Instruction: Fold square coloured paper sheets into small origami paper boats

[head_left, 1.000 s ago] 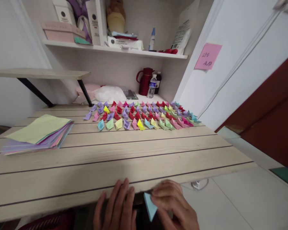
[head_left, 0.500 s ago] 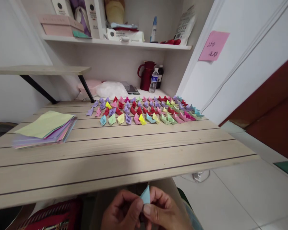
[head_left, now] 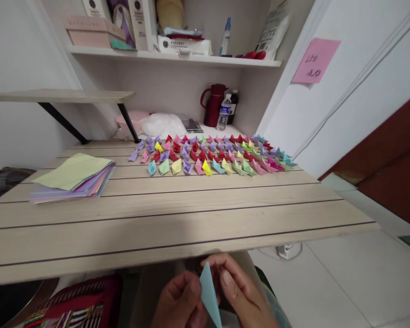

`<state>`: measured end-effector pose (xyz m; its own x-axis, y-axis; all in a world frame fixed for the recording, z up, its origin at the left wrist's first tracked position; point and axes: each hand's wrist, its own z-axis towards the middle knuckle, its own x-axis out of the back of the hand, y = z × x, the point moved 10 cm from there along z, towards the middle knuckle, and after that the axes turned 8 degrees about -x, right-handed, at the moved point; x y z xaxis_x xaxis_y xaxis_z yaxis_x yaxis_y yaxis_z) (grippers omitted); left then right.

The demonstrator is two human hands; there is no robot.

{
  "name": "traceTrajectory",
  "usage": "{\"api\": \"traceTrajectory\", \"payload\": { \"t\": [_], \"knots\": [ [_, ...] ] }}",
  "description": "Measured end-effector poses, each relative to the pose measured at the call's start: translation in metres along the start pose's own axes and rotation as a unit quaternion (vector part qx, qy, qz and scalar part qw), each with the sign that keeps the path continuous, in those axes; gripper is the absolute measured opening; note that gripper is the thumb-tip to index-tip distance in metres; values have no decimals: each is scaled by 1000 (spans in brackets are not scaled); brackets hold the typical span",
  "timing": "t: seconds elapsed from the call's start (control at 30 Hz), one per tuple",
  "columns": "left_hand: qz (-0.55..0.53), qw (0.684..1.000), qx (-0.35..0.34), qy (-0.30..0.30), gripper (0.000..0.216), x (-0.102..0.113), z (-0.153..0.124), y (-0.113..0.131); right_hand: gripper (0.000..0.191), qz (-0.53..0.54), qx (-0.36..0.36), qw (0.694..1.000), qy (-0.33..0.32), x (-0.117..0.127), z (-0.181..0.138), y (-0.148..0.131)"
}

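Below the table's front edge, a light blue piece of folded paper (head_left: 209,294) stands up as a narrow pointed triangle. My left hand (head_left: 181,298) pinches it along its left side between thumb and fingers. Beside its right side is my right hand (head_left: 241,291), curved and loosely open; the thumb is clear of the paper, and some fingertips are partly hidden behind it. Several rows of small folded paper boats (head_left: 205,157) in many colours stand at the back of the table. At the left lies a stack of coloured paper sheets (head_left: 75,175), pale yellow on top.
The wooden table (head_left: 164,223) spans the view, with a raised shelf (head_left: 63,95) on black legs at back left. Behind the boats stand a dark red jug (head_left: 214,107) and a water bottle (head_left: 224,113). A red patterned cloth (head_left: 77,303) is below the table.
The blue paper has turned and shows a longer, taller side. My right thumb has come off it and the right fingers have spread. The view has shifted slightly.
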<state>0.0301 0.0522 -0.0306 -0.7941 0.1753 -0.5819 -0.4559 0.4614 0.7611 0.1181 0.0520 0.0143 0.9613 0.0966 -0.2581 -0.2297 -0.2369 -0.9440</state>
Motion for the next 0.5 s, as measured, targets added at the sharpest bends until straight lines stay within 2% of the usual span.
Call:
{"api": "traceTrajectory", "payload": {
  "t": [0.1,0.27,0.33,0.5],
  "knots": [
    [-59,997,-6,-56,59,-12,3,-4,54,36,19,999,-32,-2,0,-3],
    [-74,995,10,-61,49,-11,2,-13,60,51,6,991,-123,-17,-4,-7],
    [-89,993,26,-68,46,-11,3,-21,54,54,-21,988,-142,-20,-7,-8],
    [-104,991,37,-76,47,-10,6,-35,38,23,-57,989,-136,-17,-9,-6]
  ]
}}
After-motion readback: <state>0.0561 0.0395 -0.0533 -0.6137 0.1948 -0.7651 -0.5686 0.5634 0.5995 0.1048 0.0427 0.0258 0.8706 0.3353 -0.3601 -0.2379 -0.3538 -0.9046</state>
